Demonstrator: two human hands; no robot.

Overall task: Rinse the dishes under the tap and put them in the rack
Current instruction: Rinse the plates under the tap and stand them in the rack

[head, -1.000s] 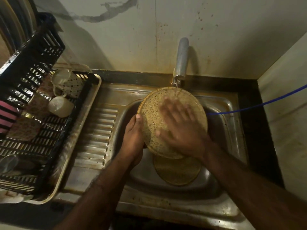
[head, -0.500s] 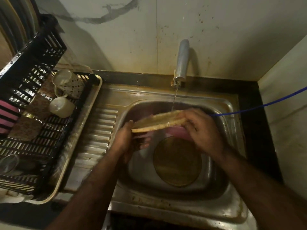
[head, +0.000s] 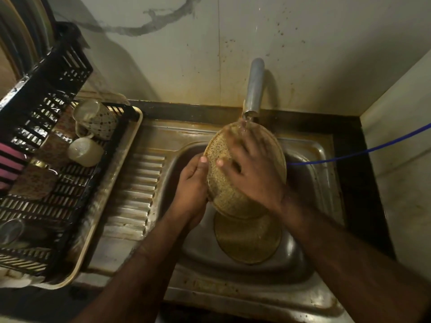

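Note:
A speckled tan plate stands tilted on edge over the steel sink, its top rim under the running tap. My left hand grips the plate's left edge, thumb on the rim. My right hand lies flat on the plate's face with fingers spread. A second tan plate lies flat on the sink bottom. The black dish rack stands to the left.
Two cups lie in the rack with a glass and brown patterned dishes. The rack sits on a beige tray. A ribbed drainboard separates rack and basin. A blue hose runs in from the right.
The plate was turned flat under the stream half a second ago; it now stands tilted up again, with my right hand back on its face.

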